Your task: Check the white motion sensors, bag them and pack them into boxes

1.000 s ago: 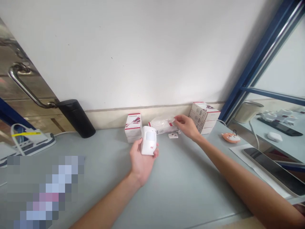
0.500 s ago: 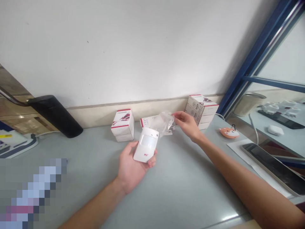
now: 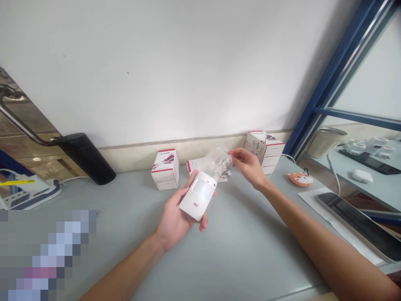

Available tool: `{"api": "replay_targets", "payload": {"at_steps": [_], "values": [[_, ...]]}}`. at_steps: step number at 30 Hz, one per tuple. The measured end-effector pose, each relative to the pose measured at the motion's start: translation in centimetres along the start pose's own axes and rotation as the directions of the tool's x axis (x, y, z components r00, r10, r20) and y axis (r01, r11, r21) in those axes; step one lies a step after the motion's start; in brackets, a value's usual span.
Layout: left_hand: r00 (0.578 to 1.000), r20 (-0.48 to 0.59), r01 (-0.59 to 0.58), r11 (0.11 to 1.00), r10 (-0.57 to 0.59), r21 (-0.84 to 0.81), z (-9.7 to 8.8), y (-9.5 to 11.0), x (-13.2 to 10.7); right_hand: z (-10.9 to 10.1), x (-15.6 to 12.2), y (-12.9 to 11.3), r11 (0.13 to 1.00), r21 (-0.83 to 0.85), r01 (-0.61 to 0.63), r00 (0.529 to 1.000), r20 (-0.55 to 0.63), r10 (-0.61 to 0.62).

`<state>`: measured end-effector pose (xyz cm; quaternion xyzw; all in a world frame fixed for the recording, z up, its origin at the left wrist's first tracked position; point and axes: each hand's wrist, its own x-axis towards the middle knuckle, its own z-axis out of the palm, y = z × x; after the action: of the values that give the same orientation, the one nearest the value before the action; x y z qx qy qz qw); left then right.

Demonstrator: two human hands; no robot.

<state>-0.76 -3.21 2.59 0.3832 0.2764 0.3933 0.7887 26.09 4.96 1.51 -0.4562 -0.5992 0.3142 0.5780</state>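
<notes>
In the head view, the left hand [image 3: 175, 221] cradles a white PIR motion sensor [image 3: 198, 195] at centre frame, its fingers curled up around the back, the sensor now tilted further over than a moment ago. The right hand [image 3: 249, 165] seems to pinch a clear plastic bag [image 3: 216, 163] above the grey counter [image 3: 250, 255], near red-and-white boxes [image 3: 165, 169].

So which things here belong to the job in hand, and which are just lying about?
In use: white motion sensor in the left hand; clear plastic bag pinched by the right hand; white-and-red boxes.

Lying about: black flask; orange fox charm; dark tablet.
</notes>
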Motion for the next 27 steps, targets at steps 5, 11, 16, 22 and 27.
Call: {"api": "replay_targets", "payload": {"at_steps": [5, 11, 16, 22, 27], "values": [[0.999, -0.018, -0.034, 0.999, 0.034, 0.006, 0.0, 0.1, 0.0, -0.6, 0.2, -0.6, 1.0, 0.011, -0.018, 1.0, 0.016, 0.018], [1.0, 0.005, -0.007, 1.0, 0.007, 0.009, -0.3, -0.1, 0.3, -1.2, 0.4, -0.9, 0.999, 0.039, -0.015, 0.999, 0.033, 0.014], [1.0, 0.009, -0.02, 1.0, 0.02, 0.014, -0.4, 0.1, 0.2, -1.4, 0.4, -0.6, 0.999, -0.016, -0.032, 0.998, 0.046, 0.033], [0.997, 0.006, -0.075, 0.996, 0.075, 0.037, -0.6, 0.2, 0.2, 0.3, -0.7, -1.6, 0.926, -0.292, 0.238, 0.951, -0.121, -0.283], [0.997, -0.005, -0.082, 0.996, 0.083, 0.044, -0.7, 0.1, 0.3, 3.1, -3.2, -4.1, 0.879, -0.313, 0.361, 0.928, 0.218, -0.303]]}}
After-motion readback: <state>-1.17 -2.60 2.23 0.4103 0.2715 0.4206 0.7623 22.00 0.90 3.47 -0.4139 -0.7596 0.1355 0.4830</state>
